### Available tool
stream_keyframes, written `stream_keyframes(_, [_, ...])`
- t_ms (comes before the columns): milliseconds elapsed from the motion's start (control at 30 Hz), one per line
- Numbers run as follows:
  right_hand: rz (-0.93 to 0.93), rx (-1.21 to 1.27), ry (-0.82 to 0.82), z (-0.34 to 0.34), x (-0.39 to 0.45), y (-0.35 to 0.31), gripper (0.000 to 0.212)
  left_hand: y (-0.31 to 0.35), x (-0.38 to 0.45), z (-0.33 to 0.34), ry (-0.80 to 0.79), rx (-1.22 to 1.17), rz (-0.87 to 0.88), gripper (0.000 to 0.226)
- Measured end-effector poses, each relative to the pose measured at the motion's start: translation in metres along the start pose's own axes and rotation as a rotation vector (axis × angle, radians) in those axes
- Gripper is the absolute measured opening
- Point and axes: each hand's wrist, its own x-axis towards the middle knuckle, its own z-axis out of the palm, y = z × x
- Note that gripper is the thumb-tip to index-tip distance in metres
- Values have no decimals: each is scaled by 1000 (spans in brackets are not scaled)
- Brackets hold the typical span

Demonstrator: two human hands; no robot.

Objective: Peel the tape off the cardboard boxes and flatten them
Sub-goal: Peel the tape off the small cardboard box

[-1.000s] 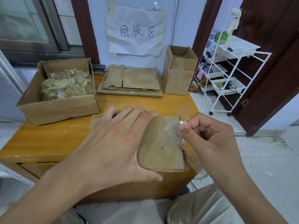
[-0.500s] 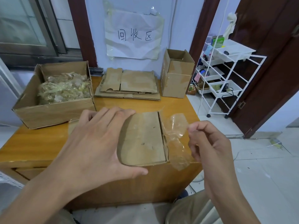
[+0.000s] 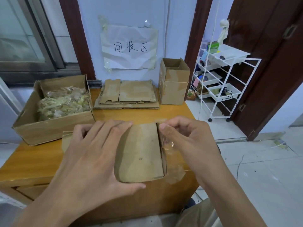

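Head view: a person's left hand (image 3: 91, 154) lies flat, fingers spread and straight, pressing a flattened brown cardboard box (image 3: 141, 153) onto the near edge of an orange wooden table (image 3: 32, 159). Beside the box's right edge, the right hand (image 3: 185, 136) has its fingers curled, pinching a crumpled strip of clear tape (image 3: 172, 161) that hangs over the table's edge. Behind, a stack of flattened brown cardboard (image 3: 127, 94) sits between an open box of wadded tape (image 3: 54, 108) and an upright open carton (image 3: 173, 81) near the wall.
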Motion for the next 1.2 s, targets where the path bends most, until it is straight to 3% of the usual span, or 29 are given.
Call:
stream_keyframes(133, [64, 273, 32, 1, -9, 7, 20, -5, -9, -8, 112, -85, -40, 124])
stream_keyframes(300, [129, 415, -16, 7, -13, 0, 31, -10, -2, -15, 222, -17, -7, 123])
stream_keyframes(433, [20, 180, -74, 2, -12, -11, 45, -13, 4, -11, 271, -45, 4, 122])
stream_keyframes(500, [-32, 48, -102, 2, -16, -15, 38, -13, 5, -5, 289, -81, 4, 123])
stream_keyframes(600, [-31, 159, -72, -1, -17, -13, 21, -14, 3, 3, 302, -170, -5, 125])
stream_keyframes(767, [96, 424, -120, 0, -17, -4, 19, -12, -7, 15, 358, -432, -65, 122])
stream_keyframes(1200, [51, 396, 54, -5, 1, 13, 23, -24, -3, 27, 344, -591, -10, 120])
